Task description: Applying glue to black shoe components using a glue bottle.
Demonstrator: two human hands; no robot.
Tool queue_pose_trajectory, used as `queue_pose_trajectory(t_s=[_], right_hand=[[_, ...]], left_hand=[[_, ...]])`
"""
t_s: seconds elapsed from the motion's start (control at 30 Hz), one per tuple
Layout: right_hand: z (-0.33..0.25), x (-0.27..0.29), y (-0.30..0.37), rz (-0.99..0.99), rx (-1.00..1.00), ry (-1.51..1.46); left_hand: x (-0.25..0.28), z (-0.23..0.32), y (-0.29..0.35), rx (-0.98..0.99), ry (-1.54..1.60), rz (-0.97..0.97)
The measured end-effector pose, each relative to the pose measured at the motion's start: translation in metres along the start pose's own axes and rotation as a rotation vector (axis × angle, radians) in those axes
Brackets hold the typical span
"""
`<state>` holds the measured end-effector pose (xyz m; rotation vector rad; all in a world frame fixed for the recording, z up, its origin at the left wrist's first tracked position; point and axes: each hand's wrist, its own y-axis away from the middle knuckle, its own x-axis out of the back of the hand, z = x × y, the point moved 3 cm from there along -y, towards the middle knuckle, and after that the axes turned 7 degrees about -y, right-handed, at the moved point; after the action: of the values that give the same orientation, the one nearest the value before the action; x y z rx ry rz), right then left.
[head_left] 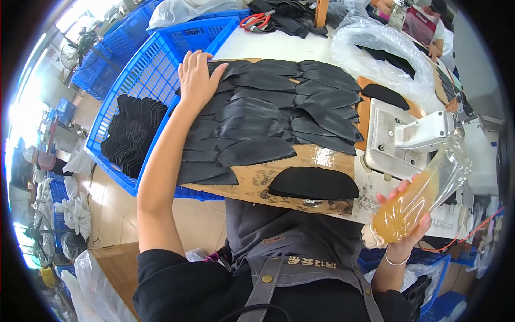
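A brown board [316,155] lies before me, largely covered by overlapping dark, leaf-shaped flat pieces [252,112]. On its near right part rests a thicker black half-moon piece [314,183]. My left hand [198,80] lies at the board's far left corner, its fingers stretched and thumb apart, next to the blue basket. At the right, my right hand [416,231] is wrapped round a clear plastic bottle [410,206] of yellowish, glue-like liquid. The bottle is tilted, with its pale, wrapped-looking end pointing down and left.
A blue basket [185,40] holds a stack of black wavy-edged pieces [134,131]. A white sewing machine [418,134] stands right of the board, by another black half-moon piece [385,95]. Red-handled scissors [255,21] and a clear plastic bag [386,48] lie farther back. A person works at far right.
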<state>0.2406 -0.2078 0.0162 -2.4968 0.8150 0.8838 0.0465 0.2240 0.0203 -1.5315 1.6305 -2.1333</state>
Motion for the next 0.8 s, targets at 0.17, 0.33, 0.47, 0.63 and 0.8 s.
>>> queue_pose_trajectory(t_s=[0.17, 0.33, 0.47, 0.63, 0.8], right_hand=[[-0.009, -0.007, -0.013, -0.028, 0.158, 0.199], [0.023, -0.067, -0.045, -0.234, 0.225, 0.284], [0.055, -0.087, -0.06, -0.542, 0.255, 0.872], [0.087, -0.121, -0.061, -0.629, 0.147, 0.628], [0.097, -0.126, -0.061, -0.584, 0.108, 0.786]], left_hand=[[0.099, 0.086, 0.066, -0.248, 0.535, -0.054], [0.126, 0.134, 0.14, -0.448, 0.696, -0.186], [0.118, 0.131, 0.156, -0.419, 0.695, -0.047], [0.113, 0.131, 0.166, -0.345, 0.751, 0.004], [0.113, 0.13, 0.171, -0.331, 0.711, 0.015]])
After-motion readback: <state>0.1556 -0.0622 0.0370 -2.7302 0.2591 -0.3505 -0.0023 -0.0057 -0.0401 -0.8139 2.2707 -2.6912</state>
